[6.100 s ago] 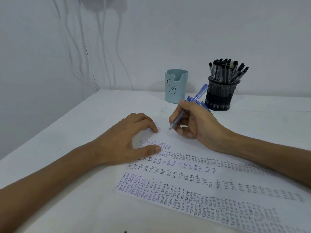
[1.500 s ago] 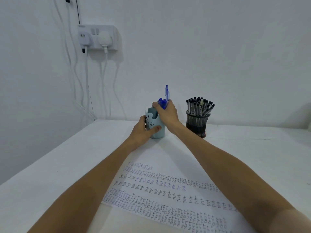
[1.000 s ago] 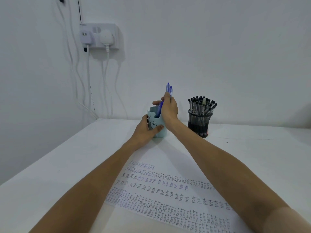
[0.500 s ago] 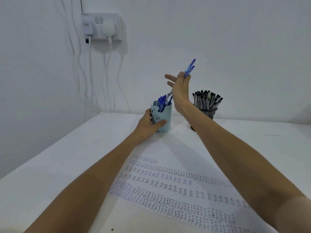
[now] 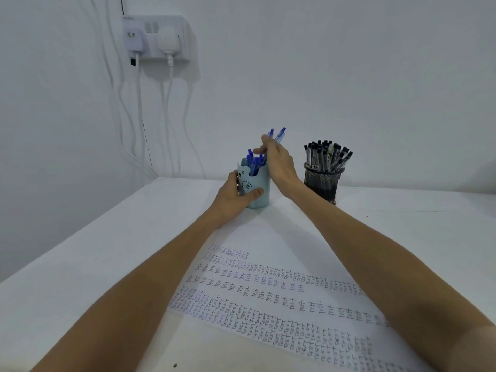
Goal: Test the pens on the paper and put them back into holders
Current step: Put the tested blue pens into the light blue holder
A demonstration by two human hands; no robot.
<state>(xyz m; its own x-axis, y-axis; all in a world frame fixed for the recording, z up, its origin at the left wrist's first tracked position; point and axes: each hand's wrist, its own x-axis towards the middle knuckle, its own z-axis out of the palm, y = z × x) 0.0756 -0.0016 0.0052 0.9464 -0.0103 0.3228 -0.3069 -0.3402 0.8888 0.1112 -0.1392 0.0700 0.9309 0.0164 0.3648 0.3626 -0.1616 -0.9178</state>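
A light blue holder with a bear face (image 5: 261,196) stands at the back of the table with several blue pens (image 5: 253,161) in it. My left hand (image 5: 233,196) grips this holder from its left side, thumb across the front. My right hand (image 5: 277,159) is over the holder's rim and pinches two blue pens (image 5: 279,134), whose tops stick up above my fingers. A black mesh holder (image 5: 323,181) full of black-capped pens stands to the right. The paper (image 5: 268,288), covered in rows of test writing, lies in front between my forearms.
A wall socket (image 5: 154,36) with plugs sits high on the back wall, and white cables (image 5: 139,108) hang down to the table's back left corner. The white table (image 5: 94,264) reaches to the walls at the back and left.
My right hand, raised high with two blue pens half a second ago, has come down to the blue holder's rim. My left hand stays on the holder.
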